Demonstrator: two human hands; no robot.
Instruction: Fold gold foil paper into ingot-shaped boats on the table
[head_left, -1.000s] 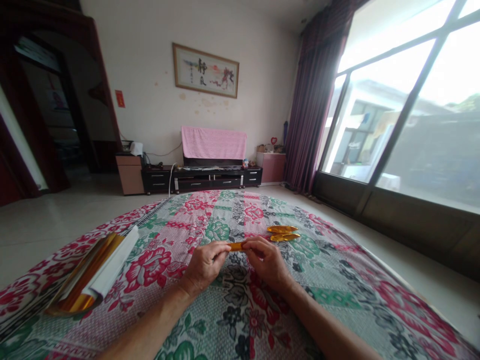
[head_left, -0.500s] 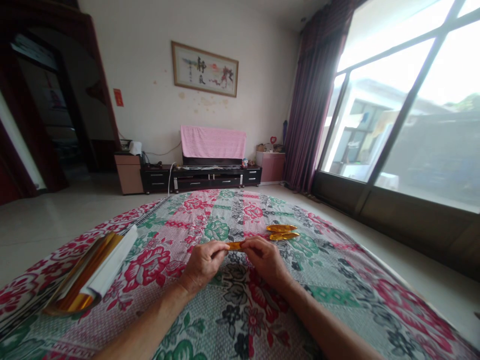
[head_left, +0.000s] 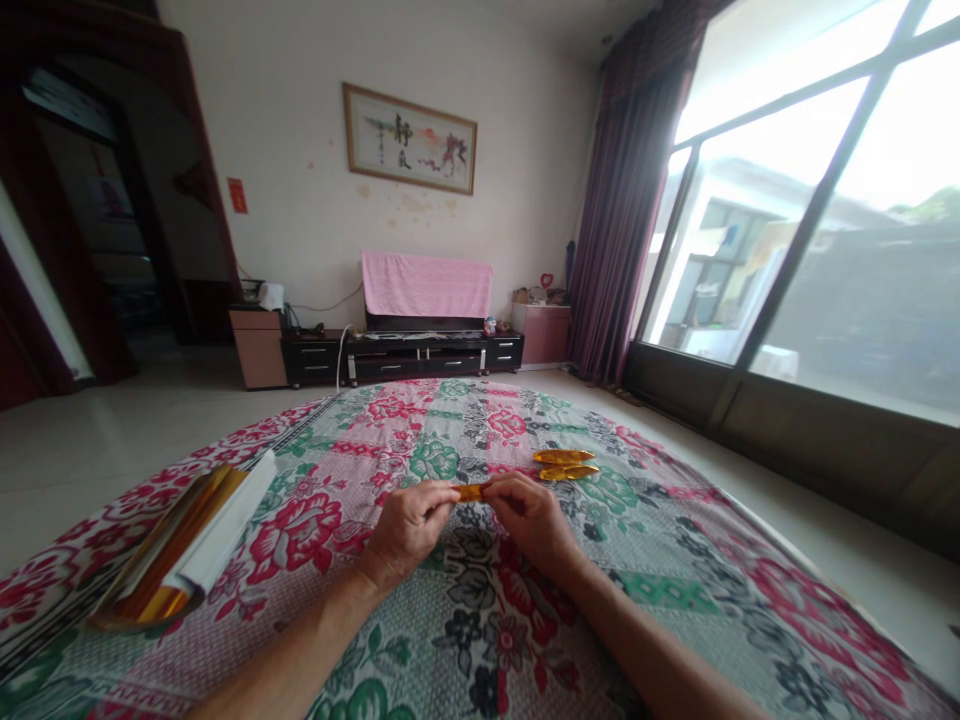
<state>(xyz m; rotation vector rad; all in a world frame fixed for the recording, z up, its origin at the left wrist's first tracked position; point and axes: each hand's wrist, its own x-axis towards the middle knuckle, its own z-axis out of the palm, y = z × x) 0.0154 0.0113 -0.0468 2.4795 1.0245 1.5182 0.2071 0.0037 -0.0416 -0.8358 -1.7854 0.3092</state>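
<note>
Between my two hands stretches a small folded piece of gold foil paper (head_left: 471, 492), level and just above the cloth. My left hand (head_left: 411, 525) pinches its left end between thumb and fingers. At the other end, my right hand (head_left: 534, 520) pinches it the same way, and the fingers cover both tips. Two gold boat-shaped folded papers (head_left: 568, 472) lie side by side beyond my right hand. Far to the left rests a curled stack of gold foil sheets (head_left: 161, 560) with white backing showing.
A flowered cloth (head_left: 420, 640) in red, green and grey covers the round table. Past its far edge stand a low black cabinet (head_left: 416, 367) and a screen under a pink towel (head_left: 427, 285). A purple curtain (head_left: 615, 230) hangs beside large windows on the right.
</note>
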